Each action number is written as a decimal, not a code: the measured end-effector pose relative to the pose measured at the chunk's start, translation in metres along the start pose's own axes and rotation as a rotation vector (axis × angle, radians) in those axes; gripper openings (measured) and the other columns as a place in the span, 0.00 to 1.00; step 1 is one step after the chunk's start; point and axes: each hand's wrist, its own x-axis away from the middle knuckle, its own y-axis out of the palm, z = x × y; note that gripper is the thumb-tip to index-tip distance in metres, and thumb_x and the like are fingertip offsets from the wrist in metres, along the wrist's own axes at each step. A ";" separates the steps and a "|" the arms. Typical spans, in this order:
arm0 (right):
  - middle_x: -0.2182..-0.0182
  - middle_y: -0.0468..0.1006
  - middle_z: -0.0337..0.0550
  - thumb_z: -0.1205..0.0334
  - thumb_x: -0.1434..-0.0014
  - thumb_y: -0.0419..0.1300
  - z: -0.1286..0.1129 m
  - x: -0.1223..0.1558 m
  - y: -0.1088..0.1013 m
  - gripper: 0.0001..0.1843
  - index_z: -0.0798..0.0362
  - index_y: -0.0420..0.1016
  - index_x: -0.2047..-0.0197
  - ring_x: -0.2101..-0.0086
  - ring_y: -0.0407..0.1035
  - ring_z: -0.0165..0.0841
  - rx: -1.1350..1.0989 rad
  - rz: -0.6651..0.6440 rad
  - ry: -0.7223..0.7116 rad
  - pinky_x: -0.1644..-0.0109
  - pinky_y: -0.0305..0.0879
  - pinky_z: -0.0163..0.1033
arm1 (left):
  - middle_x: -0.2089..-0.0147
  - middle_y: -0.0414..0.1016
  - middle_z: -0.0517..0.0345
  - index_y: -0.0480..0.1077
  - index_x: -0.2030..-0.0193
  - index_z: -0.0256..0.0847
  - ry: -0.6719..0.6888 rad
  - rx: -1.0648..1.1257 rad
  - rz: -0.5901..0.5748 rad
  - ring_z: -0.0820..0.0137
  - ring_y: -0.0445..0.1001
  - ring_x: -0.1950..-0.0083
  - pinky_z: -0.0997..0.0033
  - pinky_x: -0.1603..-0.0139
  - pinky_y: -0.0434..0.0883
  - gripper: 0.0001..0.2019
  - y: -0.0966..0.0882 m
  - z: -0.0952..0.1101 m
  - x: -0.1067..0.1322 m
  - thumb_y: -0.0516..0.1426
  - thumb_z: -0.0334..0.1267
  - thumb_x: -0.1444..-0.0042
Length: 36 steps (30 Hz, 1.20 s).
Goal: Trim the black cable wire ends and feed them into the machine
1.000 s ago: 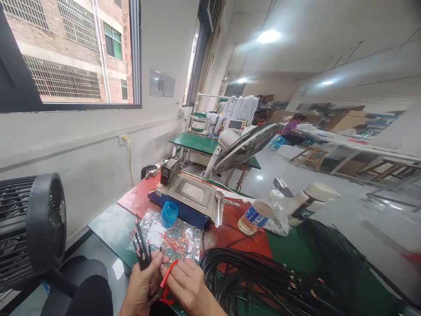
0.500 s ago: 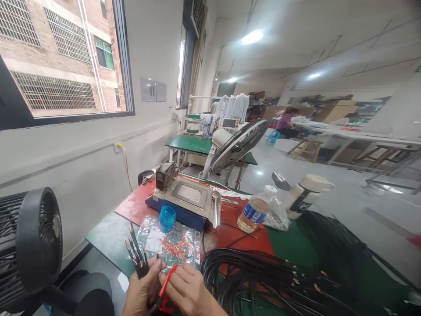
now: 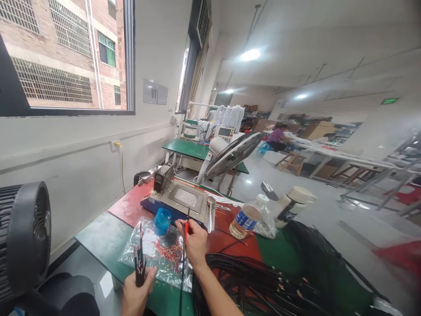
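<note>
My left hand [image 3: 138, 292] is closed round a bundle of black cables [image 3: 140, 274], their stripped ends and thin inner wires pointing up. Farther forward and to the right, my right hand [image 3: 196, 241] grips a red-handled tool [image 3: 187, 231] with a dark, narrow tip pointing up; its exact kind is not clear. A black cable [image 3: 182, 281] hangs down from the fingers of that hand. Below and left of the right hand, small red and white clippings [image 3: 166, 252] lie on a clear plastic bag [image 3: 130, 250]. A blue cup [image 3: 162, 221] stands on the bag's far part.
Behind the cup sits a blue-based machine [image 3: 171, 193] with a metal top plate. A bottle [image 3: 245, 219] and a cream jug [image 3: 292, 204] stand to the right. Coiled black cables [image 3: 256, 276] cover the near right. A black fan [image 3: 26, 237] is at the left. A person [image 3: 278, 136] sits far back.
My right hand has moved forward and up, away from the left hand, with the red-handled tool. The left hand still holds the cable bundle. The whole view has shifted slightly.
</note>
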 end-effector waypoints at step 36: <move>0.82 0.67 0.37 0.42 0.43 0.50 0.029 -0.099 -0.009 0.26 0.54 0.65 0.82 0.79 0.56 0.27 0.570 0.032 -0.160 0.74 0.46 0.33 | 0.86 0.53 0.66 0.59 0.84 0.42 -0.020 -0.059 -0.253 0.71 0.53 0.80 0.72 0.78 0.52 0.25 -0.007 -0.003 -0.010 0.56 0.63 0.57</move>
